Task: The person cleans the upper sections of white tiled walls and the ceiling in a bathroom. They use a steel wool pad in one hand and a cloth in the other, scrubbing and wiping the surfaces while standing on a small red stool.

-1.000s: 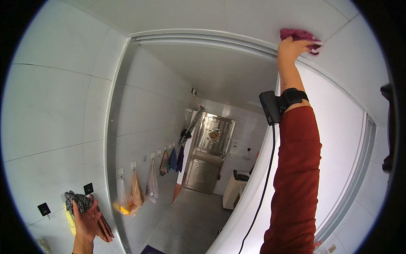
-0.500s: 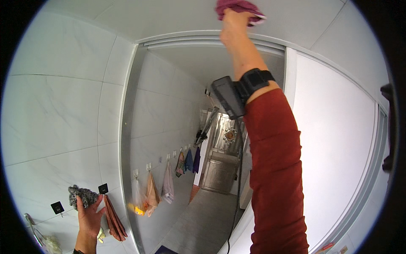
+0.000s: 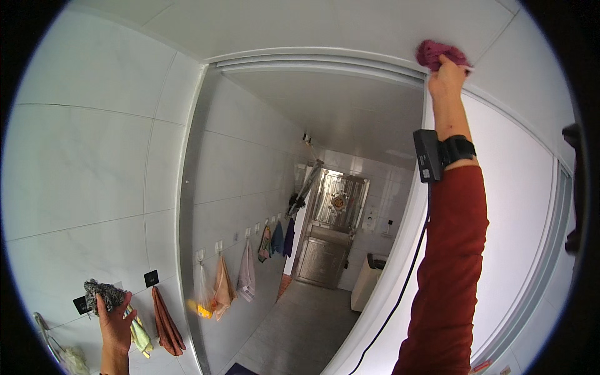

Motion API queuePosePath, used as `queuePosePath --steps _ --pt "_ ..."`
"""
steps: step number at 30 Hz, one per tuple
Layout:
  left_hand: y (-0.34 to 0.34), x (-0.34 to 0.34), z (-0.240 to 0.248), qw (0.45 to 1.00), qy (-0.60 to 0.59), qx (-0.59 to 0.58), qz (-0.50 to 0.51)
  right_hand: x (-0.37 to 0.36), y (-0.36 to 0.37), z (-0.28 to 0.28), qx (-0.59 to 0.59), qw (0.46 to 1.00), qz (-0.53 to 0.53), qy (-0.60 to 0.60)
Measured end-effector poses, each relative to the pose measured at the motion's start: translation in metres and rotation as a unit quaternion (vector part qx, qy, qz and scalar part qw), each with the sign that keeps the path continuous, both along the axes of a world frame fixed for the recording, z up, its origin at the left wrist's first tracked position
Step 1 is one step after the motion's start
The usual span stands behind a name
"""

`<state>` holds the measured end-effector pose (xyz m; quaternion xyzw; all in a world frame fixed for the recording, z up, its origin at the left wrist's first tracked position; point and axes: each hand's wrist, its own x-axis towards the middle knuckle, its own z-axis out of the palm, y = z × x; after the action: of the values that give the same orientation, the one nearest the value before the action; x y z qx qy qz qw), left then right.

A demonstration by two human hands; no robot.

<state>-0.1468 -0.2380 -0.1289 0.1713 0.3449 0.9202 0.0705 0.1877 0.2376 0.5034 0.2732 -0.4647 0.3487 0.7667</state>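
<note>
Cloth (image 3: 434, 55) pinched high in the right hand (image 3: 448, 79) could fall if its grip gets weak, while the left hand (image 3: 115, 329) pinches a grey wad (image 3: 104, 294).

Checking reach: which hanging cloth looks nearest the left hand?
The yellow cloth, just right of the left hand and partly behind it; the brown cloth hangs farther right, below a black hook.

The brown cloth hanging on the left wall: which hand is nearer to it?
Left. The left hand is just left of the brown cloth; the right hand is far off, high near the upper right of the door frame.
</note>
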Motion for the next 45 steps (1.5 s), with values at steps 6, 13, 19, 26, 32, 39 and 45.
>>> queuePosePath --steps 6,13,19,26,32,39,45 --pt "-0.012 -0.002 0.005 1.000 0.014 0.002 0.016 -0.005 -0.104 0.012 0.008 0.805 -0.508 0.307" --pt "0.006 0.007 0.020 1.000 0.023 0.009 -0.017 -0.099 -0.156 0.003 0.137 0.651 -0.664 0.341" --pt "0.003 0.015 0.011 1.000 0.010 -0.005 -0.017 -0.159 -0.076 -0.039 0.300 0.529 -0.793 -0.019" --pt "-0.036 0.000 0.005 0.999 0.007 -0.035 0.021 -0.148 -0.077 -0.038 0.204 0.628 -0.746 0.092" --pt "-0.037 -0.008 0.007 0.999 0.032 0.002 0.017 -0.140 -0.100 -0.029 0.212 0.597 -0.766 0.108" --pt "-0.025 -0.002 0.000 1.000 0.007 -0.004 0.003 -0.162 -0.092 -0.045 0.134 0.647 -0.751 -0.007" --pt "-0.019 -0.012 -0.006 1.000 -0.002 0.003 -0.006 -0.155 -0.078 -0.037 0.163 0.620 -0.761 0.102"
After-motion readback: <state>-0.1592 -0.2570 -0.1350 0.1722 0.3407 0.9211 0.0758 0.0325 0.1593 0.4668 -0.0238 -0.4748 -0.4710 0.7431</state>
